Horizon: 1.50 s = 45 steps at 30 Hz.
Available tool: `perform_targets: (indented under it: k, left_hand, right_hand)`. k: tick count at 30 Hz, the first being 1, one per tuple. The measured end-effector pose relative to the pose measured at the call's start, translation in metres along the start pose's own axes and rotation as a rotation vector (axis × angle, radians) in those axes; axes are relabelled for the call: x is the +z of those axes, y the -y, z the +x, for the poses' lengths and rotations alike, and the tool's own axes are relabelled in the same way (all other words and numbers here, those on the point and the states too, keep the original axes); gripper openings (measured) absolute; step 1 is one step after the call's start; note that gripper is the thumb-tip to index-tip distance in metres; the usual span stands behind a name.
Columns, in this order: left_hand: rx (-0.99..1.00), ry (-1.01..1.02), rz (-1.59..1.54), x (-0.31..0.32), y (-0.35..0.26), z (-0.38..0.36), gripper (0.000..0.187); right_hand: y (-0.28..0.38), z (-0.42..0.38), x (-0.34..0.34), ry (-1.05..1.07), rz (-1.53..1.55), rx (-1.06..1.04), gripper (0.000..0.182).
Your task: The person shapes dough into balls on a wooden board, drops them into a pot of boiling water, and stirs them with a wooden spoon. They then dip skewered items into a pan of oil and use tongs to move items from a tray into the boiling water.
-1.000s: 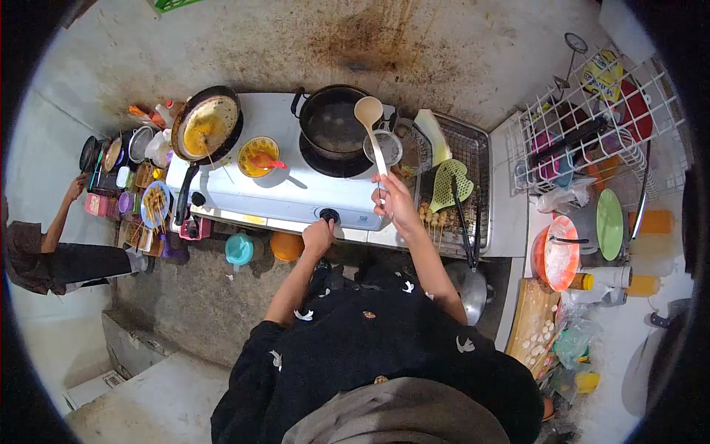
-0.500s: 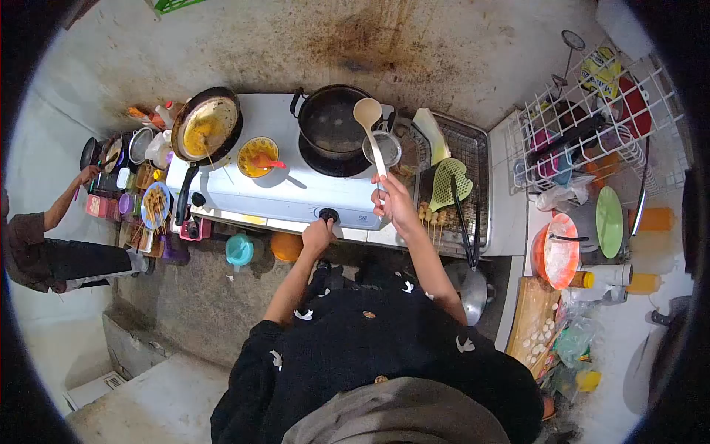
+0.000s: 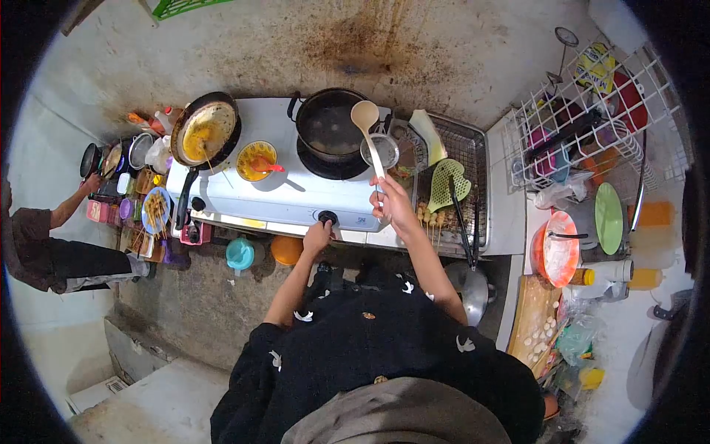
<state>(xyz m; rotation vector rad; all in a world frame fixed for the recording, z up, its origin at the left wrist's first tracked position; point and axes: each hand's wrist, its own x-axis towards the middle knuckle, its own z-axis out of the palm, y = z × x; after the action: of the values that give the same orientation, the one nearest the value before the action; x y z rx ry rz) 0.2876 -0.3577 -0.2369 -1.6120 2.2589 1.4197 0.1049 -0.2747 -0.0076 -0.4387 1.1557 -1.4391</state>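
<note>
At frame centre, the left hand (image 3: 317, 238) pinches the black knob (image 3: 328, 217) on the front of the white stove (image 3: 281, 194), fingers closed around it. Just to the right, the right hand (image 3: 392, 207) grips the handle of a pale ladle (image 3: 369, 133), fingers wrapped shut; its bowl is raised near the rim of the dark pot (image 3: 330, 127) on the right burner. A small strainer (image 3: 381, 150) sits beside the pot. Left on the stove stand a frying pan (image 3: 203, 131) and an orange bowl (image 3: 257, 160). Skewers (image 3: 431, 218) lie on the wire tray (image 3: 464, 159) to the right. At the far left edge, another person's hand (image 3: 92, 182) reaches toward containers.
</note>
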Motion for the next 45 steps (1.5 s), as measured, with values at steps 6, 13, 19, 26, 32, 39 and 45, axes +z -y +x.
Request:
perform_targets:
  k: [6, 13, 19, 26, 32, 39, 45]
  left_hand:
    - [-0.019, 0.032, -0.118, 0.000, 0.006, 0.001, 0.057]
    - [0.012, 0.574, -0.646, -0.047, -0.065, -0.051, 0.054]
    - [0.285, 0.339, -1.039, -0.074, -0.145, -0.107, 0.031]
    - [0.296, 0.181, -1.014, -0.074, -0.137, -0.098, 0.031]
    - [0.239, 0.171, -1.071, -0.096, -0.148, -0.111, 0.036]
    - [0.327, 0.108, -1.042, -0.119, -0.141, -0.119, 0.039]
    - [0.293, -0.002, -1.010, -0.135, -0.125, -0.144, 0.038]
  right_hand:
    - [-0.002, 0.000, -0.002, 0.011, -0.002, -0.010, 0.022]
    - [-0.002, 0.009, -0.001, 0.034, -0.125, 0.005, 0.024]
    - [-0.025, 0.028, 0.009, 0.083, -0.258, -0.084, 0.021]
    - [-0.034, 0.030, 0.028, 0.129, -0.200, 0.079, 0.020]
    - [-0.022, 0.040, 0.023, 0.136, -0.456, -0.096, 0.027]
    - [0.019, 0.043, 0.005, 0.116, -0.561, -0.203, 0.030]
    - [0.078, 0.062, -0.015, -0.171, -0.855, -0.426, 0.027]
